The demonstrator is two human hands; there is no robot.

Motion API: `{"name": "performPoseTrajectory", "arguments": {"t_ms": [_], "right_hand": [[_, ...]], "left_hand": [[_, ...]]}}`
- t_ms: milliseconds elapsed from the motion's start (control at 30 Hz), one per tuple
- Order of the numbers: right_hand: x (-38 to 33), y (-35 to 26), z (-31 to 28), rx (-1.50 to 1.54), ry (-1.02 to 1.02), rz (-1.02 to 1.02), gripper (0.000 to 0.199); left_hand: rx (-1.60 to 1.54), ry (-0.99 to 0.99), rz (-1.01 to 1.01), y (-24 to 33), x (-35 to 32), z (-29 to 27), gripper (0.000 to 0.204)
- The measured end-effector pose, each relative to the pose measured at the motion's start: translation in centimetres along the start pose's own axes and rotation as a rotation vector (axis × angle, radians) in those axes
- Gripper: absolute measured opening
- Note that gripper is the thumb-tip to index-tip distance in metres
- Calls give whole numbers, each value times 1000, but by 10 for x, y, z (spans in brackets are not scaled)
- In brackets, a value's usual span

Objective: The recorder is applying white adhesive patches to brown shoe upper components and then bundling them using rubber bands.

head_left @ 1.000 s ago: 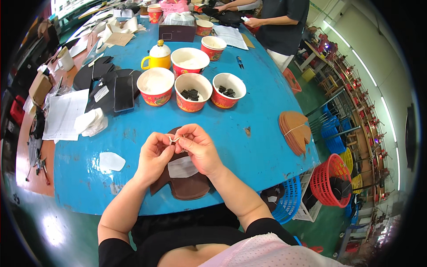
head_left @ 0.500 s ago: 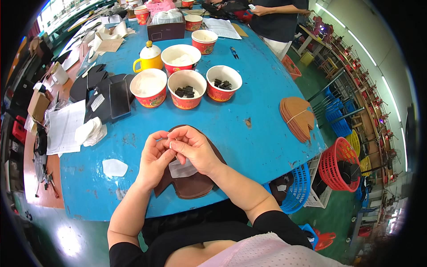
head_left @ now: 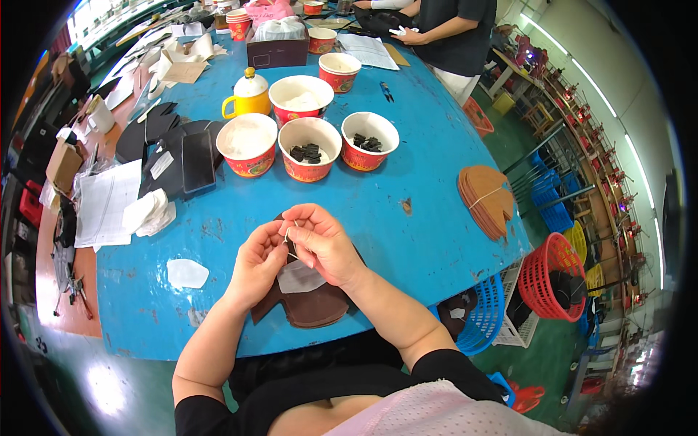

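Observation:
My left hand [head_left: 260, 263] and my right hand [head_left: 323, 243] meet over the table's near middle, both with their fingers pinched on a thin white cord [head_left: 291, 241]. The cord bends between my fingertips; whether it is string or a rubber band I cannot tell. Beneath my hands lies a stack of dark brown cut pieces [head_left: 314, 308] with a notched outline. On this stack, partly under my right hand, rests a whitish translucent patch [head_left: 299, 279]. A similar white patch [head_left: 188, 274] lies on the blue table, left of my left forearm.
Beyond my hands stand several red-and-white paper tubs [head_left: 310, 150], two holding small black pieces, and a yellow mug [head_left: 248, 100]. A banded stack of tan pieces [head_left: 486, 200] is at the right edge. A phone [head_left: 198, 161] lies left. Another person [head_left: 456, 33] stands across the table.
My right hand's fingers have lifted and opened out slightly, so more of the white cord shows between my hands. The other person's hand has shifted over the table's far end.

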State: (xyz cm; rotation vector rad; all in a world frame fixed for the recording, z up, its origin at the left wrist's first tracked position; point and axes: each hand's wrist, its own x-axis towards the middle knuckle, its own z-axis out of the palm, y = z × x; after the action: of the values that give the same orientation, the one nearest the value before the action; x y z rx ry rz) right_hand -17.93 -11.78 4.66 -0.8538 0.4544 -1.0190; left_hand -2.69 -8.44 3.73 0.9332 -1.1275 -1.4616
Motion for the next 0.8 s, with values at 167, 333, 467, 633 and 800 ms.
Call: {"name": "performPoseTrajectory", "arguments": {"t_ms": [167, 333, 467, 633, 800], "right_hand": [[-1, -2, 2, 0, -79, 82, 20], [0, 0, -1, 65, -128, 110, 21], [2, 1, -3, 64, -103, 65, 21], [4, -7, -6, -12, 15, -10, 22], [-1, -1, 3, -163, -127, 1, 20]], "left_hand": [[50, -11, 23, -1, 0, 1, 19], [64, -11, -32, -3, 1, -3, 17], [-135, 34, -41, 2, 0, -1, 10], [-456, 89, -36, 15, 1, -3, 5], [-505, -181, 96, 20, -2, -24, 5]]}}
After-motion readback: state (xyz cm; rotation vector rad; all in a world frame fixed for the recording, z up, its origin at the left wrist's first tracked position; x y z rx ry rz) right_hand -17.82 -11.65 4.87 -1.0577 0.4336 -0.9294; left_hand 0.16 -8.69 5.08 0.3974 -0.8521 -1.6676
